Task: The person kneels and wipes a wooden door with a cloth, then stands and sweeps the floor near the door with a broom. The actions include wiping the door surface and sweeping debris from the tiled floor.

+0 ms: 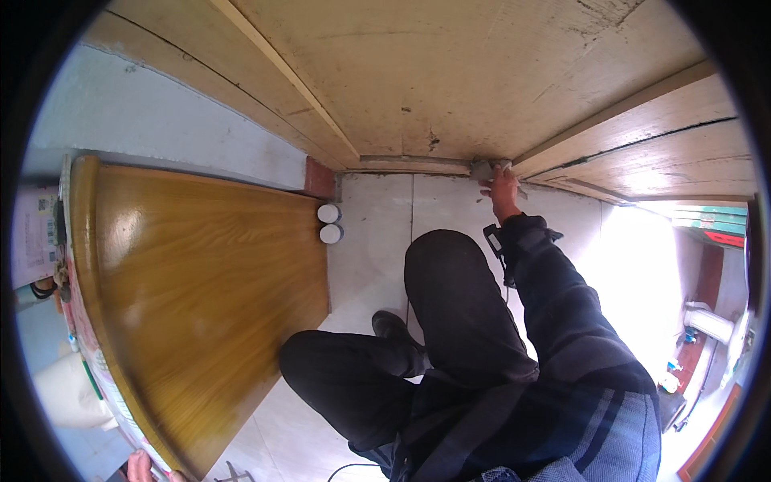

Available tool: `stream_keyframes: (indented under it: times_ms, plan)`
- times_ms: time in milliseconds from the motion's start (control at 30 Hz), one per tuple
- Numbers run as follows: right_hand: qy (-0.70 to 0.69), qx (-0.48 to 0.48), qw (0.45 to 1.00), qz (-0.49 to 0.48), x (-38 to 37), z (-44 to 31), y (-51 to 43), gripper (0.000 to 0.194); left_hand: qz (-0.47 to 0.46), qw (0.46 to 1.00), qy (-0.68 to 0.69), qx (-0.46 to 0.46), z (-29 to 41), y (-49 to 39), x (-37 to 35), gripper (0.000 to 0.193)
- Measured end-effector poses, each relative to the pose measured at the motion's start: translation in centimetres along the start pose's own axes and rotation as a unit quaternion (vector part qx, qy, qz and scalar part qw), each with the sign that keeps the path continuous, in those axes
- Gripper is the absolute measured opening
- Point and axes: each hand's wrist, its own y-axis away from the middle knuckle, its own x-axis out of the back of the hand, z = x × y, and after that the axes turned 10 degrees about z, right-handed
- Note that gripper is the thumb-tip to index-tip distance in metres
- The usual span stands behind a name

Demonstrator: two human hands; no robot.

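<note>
My right hand reaches forward to the foot of a wooden door or panel and grips a greyish cloth or pad, pressed against the bottom edge near a raised wooden strip. A thin pale scrap shows beside the fingers. My left hand is at the lower left picture edge, partly cut off, with its fingers on the edge of a varnished wooden cabinet or desk. Whether it holds anything cannot be seen.
Two white-lidded containers stand on the tiled floor beside the cabinet, near a reddish block. My bent knees are over the floor. A white pedestal-like object is at the far right, beyond bright glare.
</note>
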Motion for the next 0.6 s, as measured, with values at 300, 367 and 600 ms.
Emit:
stream_keyframes:
  times_ms: [300, 367, 600]
  plan:
    - [0.369, 0.264, 0.885, 0.101, -0.2, 0.9, -1.4, 0.037, -0.014, 1.000, -0.011, -0.004, -0.3, 0.0, 0.0, 0.044]
    - [0.367, 0.242, 0.889, 0.126, -0.6, 1.4, -2.3, 0.034, -0.008, 1.000, -0.002, 0.002, -0.3, 0.1, -0.1, 0.044]
    - [0.462, 0.593, 0.597, -0.280, -7.8, 3.8, -0.7, 0.019, -0.006, 1.000, -0.015, -0.010, -0.2, 0.1, 0.0, 0.045]
